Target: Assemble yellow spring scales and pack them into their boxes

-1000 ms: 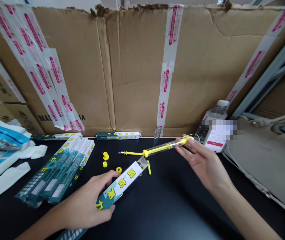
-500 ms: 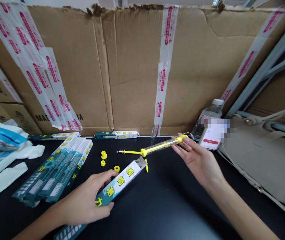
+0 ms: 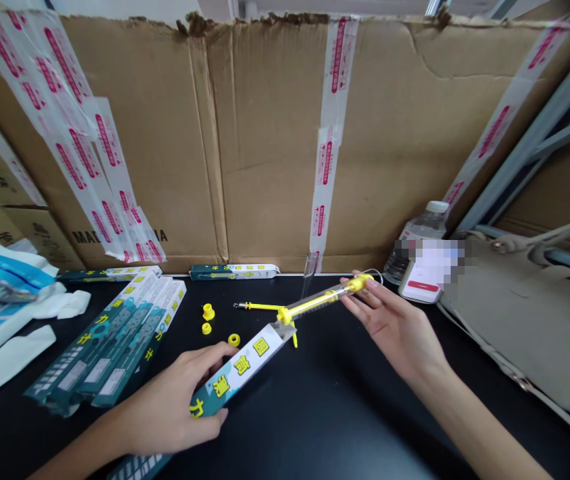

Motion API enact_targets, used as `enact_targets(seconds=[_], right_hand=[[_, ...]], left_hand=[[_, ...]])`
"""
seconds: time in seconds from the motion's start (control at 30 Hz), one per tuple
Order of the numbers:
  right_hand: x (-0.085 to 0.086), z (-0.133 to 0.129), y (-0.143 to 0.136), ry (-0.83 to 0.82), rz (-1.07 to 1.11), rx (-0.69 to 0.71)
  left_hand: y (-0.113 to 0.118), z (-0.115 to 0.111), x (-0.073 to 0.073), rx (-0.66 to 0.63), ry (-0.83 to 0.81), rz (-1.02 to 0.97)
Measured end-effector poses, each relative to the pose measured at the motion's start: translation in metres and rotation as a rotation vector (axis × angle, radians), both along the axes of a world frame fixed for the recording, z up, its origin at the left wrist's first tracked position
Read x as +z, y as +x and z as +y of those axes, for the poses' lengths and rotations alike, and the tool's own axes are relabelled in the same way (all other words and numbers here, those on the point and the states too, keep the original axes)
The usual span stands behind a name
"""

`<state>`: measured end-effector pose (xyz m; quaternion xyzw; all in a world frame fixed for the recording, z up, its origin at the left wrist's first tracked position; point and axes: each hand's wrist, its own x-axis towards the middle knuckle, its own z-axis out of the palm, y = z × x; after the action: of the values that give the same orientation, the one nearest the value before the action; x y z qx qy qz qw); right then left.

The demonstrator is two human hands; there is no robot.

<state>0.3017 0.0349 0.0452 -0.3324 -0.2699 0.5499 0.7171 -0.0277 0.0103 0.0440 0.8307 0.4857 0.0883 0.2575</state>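
My left hand [image 3: 175, 400] is closed round a long narrow box [image 3: 239, 373], white and dark green with yellow characters, tilted up to the right. Between the fingertips of my right hand [image 3: 397, 327] is the top end of a spring scale [image 3: 317, 303], a clear tube with yellow fittings and a wire loop. Its lower yellow collar meets the open mouth of the box; whether any of it is inside I cannot tell. Behind them lie a thin yellow rod with a metal hook [image 3: 259, 307], several small yellow caps [image 3: 208, 311] and a clear tube [image 3: 309, 275].
Several similar boxes [image 3: 109, 340] lie side by side at left, near blue-and-white packaging [image 3: 9, 280]. Another box [image 3: 235, 271] rests against the cardboard wall [image 3: 265, 147]. At right are a water bottle [image 3: 427, 220], a phone [image 3: 421, 287] and a beige bag [image 3: 525, 320].
The spring scale has shifted slightly down and left, bringing its lower collar to the mouth of the box. My left hand has hardly moved.
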Motion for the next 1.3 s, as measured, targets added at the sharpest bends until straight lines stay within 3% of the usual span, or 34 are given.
enact_targets(seconds=[0.37,0.6,0.87,1.3], right_hand=[[-0.004,0.003,0.006,-0.003,-0.108,-0.039],[-0.004,-0.002,-0.001,0.023,-0.223,0.014],[-0.002,-0.003,0.002,0.061,-0.226,-0.032],[-0.001,-0.002,0.003,0.037,-0.238,-0.071]], left_hand=[[-0.008,-0.001,-0.01,-0.011,0.056,-0.041],[-0.01,0.0,-0.016,-0.012,0.091,-0.069],[-0.003,-0.003,-0.004,-0.019,0.087,-0.067],[0.001,-0.003,0.003,-0.037,0.08,-0.07]])
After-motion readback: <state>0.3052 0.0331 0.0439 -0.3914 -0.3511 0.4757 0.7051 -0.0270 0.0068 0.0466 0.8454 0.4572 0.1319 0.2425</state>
